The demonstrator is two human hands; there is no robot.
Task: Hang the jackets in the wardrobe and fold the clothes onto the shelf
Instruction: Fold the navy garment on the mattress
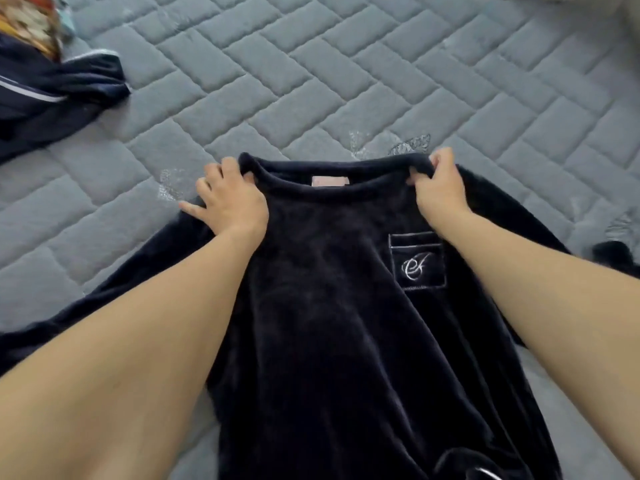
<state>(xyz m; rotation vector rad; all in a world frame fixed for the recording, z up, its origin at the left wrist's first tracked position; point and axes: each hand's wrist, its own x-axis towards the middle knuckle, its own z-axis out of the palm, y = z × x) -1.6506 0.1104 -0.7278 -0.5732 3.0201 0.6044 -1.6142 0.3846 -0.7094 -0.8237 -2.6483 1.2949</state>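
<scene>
A dark navy velvet top (329,306) lies front-up on the grey quilted bed cover (311,81), its neckline pointing away from me. It has a pale label inside the collar and a chest pocket with a white embroidered logo (417,266). My left hand (230,199) grips the left shoulder by the collar, thumb tucked into the neck opening. On the other side of the collar, my right hand (438,188) pinches the shoulder fabric and lifts it slightly. Both sleeves spread outward under my forearms.
A crumpled navy garment with white piping (52,95) lies at the far left. Beside it, at the top-left corner, sits a piece of orange patterned fabric (27,22). A dark object (614,254) shows at the right edge.
</scene>
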